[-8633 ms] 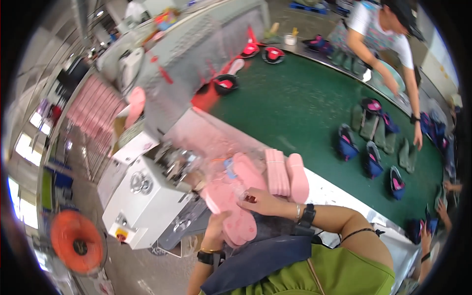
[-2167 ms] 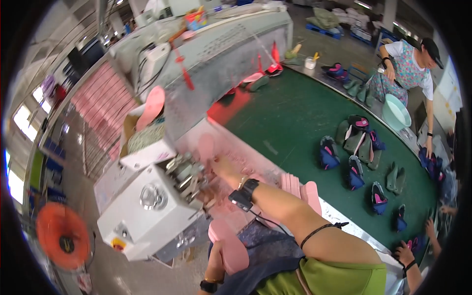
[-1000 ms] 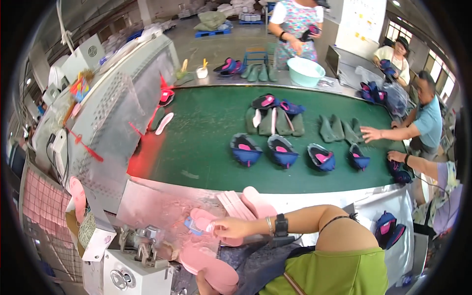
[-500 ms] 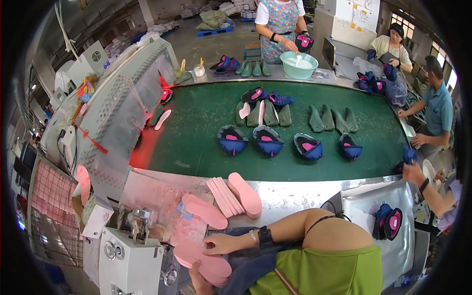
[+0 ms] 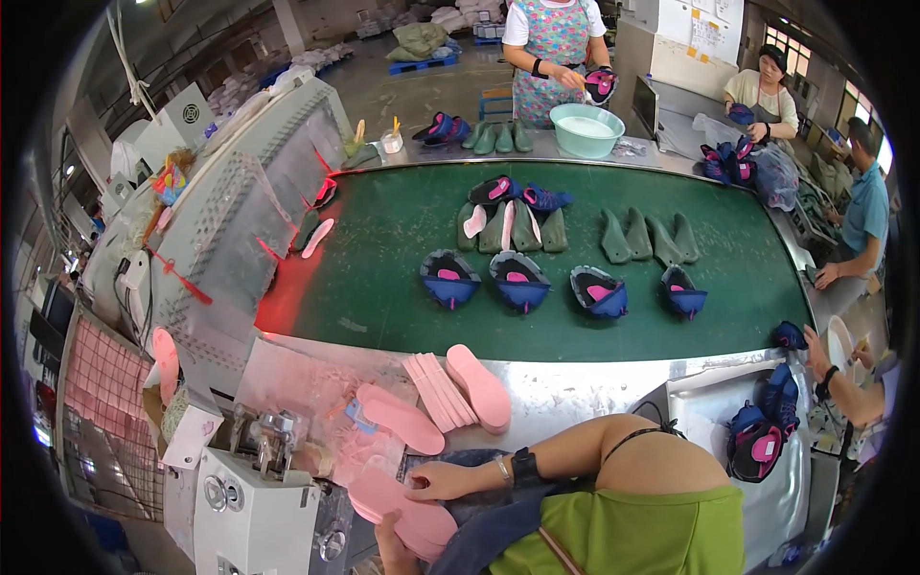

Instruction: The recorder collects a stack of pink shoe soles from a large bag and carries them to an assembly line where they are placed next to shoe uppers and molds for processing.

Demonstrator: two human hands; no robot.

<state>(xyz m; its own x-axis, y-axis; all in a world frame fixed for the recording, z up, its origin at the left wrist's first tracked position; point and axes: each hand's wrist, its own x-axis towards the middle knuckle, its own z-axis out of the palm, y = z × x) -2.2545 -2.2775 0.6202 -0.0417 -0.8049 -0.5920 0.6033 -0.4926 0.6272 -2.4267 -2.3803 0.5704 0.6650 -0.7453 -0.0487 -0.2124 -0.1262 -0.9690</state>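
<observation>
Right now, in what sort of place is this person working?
Most likely a shoe factory: blue shoe uppers and dark green foot-shaped forms sit on a green work surface, and the left hand holds pink insoles.

– Bright, fairly even light on the green belt (image 5: 383, 287), and there's a red glow (image 5: 281, 305) flooding its left end!
– White glare off the metal ledge (image 5: 565, 379) (quite a shine), windows (image 5: 792, 57) blazing upper right.
– Middle's sharp; straight edges bow toward a black rim.

No legible text (papers (image 5: 707, 36) too small)
</observation>
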